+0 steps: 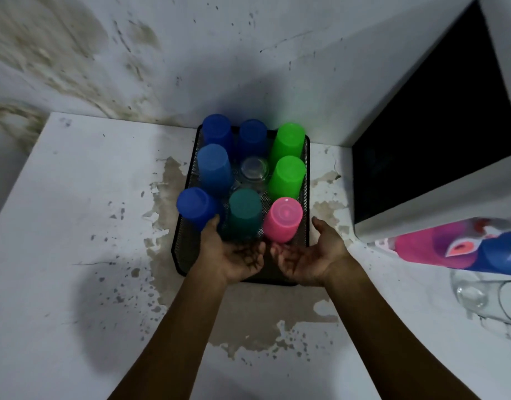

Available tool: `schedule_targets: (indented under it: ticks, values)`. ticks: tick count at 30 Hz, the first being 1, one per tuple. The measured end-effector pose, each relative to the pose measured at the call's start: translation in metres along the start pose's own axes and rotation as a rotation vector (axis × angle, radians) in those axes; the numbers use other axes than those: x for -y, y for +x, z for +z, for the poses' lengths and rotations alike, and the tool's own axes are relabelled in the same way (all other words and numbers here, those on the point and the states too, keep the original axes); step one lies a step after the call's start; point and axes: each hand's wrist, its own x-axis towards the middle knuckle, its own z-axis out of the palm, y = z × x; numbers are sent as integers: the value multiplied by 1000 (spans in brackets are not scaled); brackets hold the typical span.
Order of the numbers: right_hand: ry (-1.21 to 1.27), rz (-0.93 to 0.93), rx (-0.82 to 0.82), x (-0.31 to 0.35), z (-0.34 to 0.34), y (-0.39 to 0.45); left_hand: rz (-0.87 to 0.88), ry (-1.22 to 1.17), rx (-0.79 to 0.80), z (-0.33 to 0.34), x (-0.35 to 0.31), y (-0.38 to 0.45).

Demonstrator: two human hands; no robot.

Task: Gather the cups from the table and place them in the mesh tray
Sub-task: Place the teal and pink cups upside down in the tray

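A black mesh tray (182,252) lies on the white table against the wall. Upside-down cups stand in it: several blue ones (214,168) on the left and at the back, two green ones (286,177) on the right, a teal one (245,213), a pink one (283,219) and a clear glass (254,170) in the middle. The front blue cup (195,207) leans over the tray's left edge. My left hand (234,255) is palm up at the tray's near end, its thumb touching that cup. Beside it, my right hand (306,255) lies palm up and holds nothing.
A clear glass (473,293) lies on its side on the table at the right, below a pink and blue patterned item (465,248). A white box with a dark opening (436,134) stands at the right. The stained wall (191,67) is right behind the tray.
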Motion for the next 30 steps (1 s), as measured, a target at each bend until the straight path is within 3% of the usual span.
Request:
schedule_targets:
  ticks: [2, 4, 8, 10, 14, 18, 30]
  values:
    - [-174, -99, -86, -1, -11, -9, 101, 145, -92, -7, 12, -6]
    - [-358, -309, -200, -4, -19, -14, 331, 424, -209, -11, 28, -14]
    - [-880, -996, -455, -14, -20, -12, 1165, 1093, -398, -15, 43, -27]
    - [-1210, -1195, -487, -15, -14, -9, 1391, 1353, -500, -7, 37, -34]
    - [-1528, -1308, -448, -11, -1, -2, 1272, 1623, -496, 15, 21, -33]
    - [-1624, -1330, -431, -7, 7, 3, 1271, 1598, -452, 24, 18, -20]
    - [-1592, -1343, -421, -2, 4, -1, 1263, 1583, -415, 20, 20, -21]
